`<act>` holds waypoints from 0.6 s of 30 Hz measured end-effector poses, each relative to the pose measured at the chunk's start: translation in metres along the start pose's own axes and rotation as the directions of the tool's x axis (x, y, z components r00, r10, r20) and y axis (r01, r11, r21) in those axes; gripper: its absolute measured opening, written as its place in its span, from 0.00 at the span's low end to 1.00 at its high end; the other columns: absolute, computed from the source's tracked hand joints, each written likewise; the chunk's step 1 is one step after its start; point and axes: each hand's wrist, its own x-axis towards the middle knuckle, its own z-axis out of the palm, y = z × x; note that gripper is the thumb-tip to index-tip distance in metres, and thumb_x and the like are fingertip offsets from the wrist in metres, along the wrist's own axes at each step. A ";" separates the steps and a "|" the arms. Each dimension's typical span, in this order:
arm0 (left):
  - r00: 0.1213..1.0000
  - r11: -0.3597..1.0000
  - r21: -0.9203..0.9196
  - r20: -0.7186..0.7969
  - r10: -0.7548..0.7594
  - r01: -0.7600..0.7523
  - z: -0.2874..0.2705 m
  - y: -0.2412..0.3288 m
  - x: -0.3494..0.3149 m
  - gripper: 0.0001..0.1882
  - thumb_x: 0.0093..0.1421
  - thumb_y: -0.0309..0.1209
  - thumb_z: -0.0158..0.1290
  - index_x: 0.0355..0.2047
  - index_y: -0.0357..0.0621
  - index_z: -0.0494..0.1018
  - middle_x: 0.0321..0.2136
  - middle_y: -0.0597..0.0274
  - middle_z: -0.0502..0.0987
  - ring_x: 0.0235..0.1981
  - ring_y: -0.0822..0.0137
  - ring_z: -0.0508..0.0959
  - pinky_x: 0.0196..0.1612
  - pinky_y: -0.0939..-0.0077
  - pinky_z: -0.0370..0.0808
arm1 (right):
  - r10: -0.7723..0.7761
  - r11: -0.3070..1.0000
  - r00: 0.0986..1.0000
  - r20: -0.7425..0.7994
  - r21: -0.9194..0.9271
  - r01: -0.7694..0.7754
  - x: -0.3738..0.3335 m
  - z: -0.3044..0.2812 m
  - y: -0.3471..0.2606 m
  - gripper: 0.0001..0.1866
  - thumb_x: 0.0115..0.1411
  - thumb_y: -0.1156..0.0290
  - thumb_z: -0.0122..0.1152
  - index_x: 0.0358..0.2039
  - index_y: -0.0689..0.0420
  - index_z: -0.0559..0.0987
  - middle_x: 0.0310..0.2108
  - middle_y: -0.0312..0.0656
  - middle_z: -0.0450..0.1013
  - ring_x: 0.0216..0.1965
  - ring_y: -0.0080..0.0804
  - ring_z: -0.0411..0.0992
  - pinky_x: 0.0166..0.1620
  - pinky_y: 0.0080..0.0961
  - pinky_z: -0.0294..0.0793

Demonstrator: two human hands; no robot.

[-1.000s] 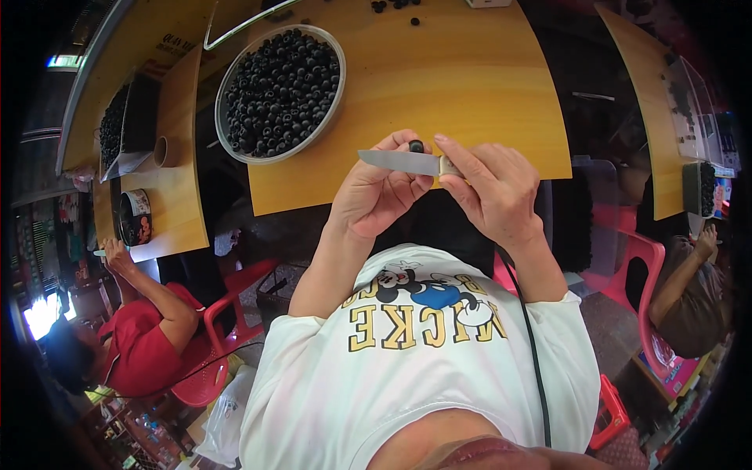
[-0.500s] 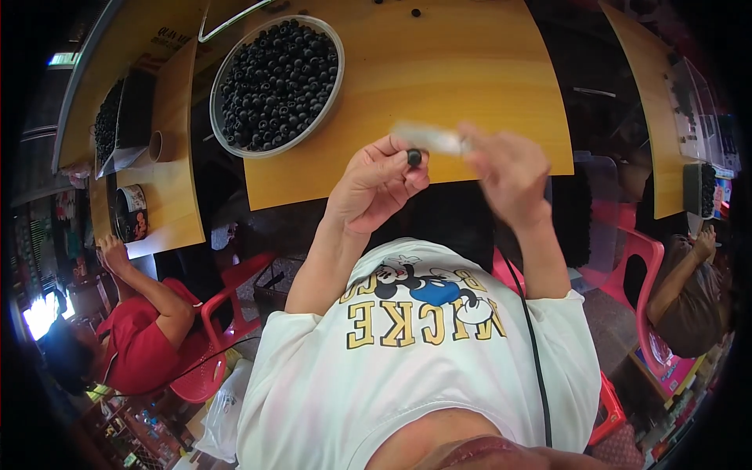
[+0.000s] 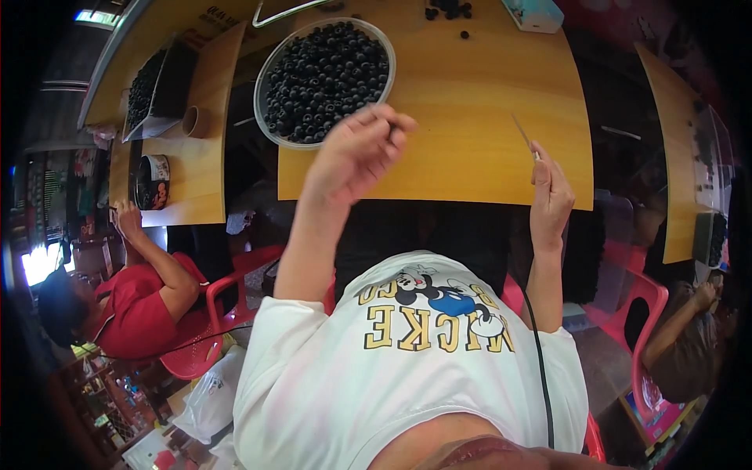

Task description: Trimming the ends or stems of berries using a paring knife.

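My left hand (image 3: pixel 360 153) is raised at the near right rim of a clear round tub (image 3: pixel 265 117). Its fingers are closed in a pinch and blurred by motion; a small black ball (image 3: pixel 393 130) shows at the fingertips. Inside the tub lies a heap of black balls (image 3: pixel 329 78), some with a small round recess. Over the near right edge of the yellow table my right hand (image 3: pixel 551 192) grips a thin, pointed tool (image 3: pixel 522 133), its blade seen nearly edge-on and tilted up to the left.
Loose black balls (image 3: pixel 450 9) lie at the table's far edge, near a pale box (image 3: pixel 534 14). Left, a person in a red shirt (image 3: pixel 149 294) sits at another table with a dark bin (image 3: pixel 160 90) and a round tin (image 3: pixel 153 182). Another person (image 3: pixel 685 337) sits at the right.
My hands have moved apart. The left went toward the tub with the black ball; the right drew away to the right with the tool. The view has shifted, showing more of the far table.
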 end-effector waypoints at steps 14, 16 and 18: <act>0.903 -0.477 0.878 0.228 0.364 -0.029 -0.039 0.081 0.101 0.13 0.50 0.29 0.60 0.37 0.40 0.79 0.38 0.50 0.77 0.42 0.52 0.77 0.47 0.65 0.72 | -0.036 0.999 0.999 0.029 0.034 0.035 -0.008 0.000 -0.002 0.17 0.68 0.65 0.47 0.47 0.64 0.78 0.22 0.36 0.63 0.24 0.23 0.60 0.29 0.19 0.61; 0.916 -0.430 0.902 0.198 0.349 -0.031 -0.039 0.081 0.106 0.12 0.51 0.29 0.59 0.37 0.40 0.79 0.38 0.49 0.77 0.42 0.50 0.76 0.49 0.63 0.72 | -0.057 0.998 0.998 0.019 0.032 0.056 -0.008 0.000 0.002 0.17 0.68 0.66 0.47 0.46 0.64 0.78 0.22 0.36 0.63 0.24 0.23 0.60 0.28 0.19 0.61; 0.879 -0.472 0.877 0.292 0.376 -0.089 -0.039 0.081 0.107 0.11 0.54 0.28 0.58 0.38 0.39 0.79 0.35 0.53 0.79 0.37 0.56 0.79 0.45 0.67 0.74 | -0.058 0.997 0.998 0.012 0.042 0.058 -0.008 0.000 0.003 0.17 0.68 0.65 0.47 0.46 0.64 0.78 0.22 0.36 0.63 0.24 0.22 0.60 0.28 0.19 0.61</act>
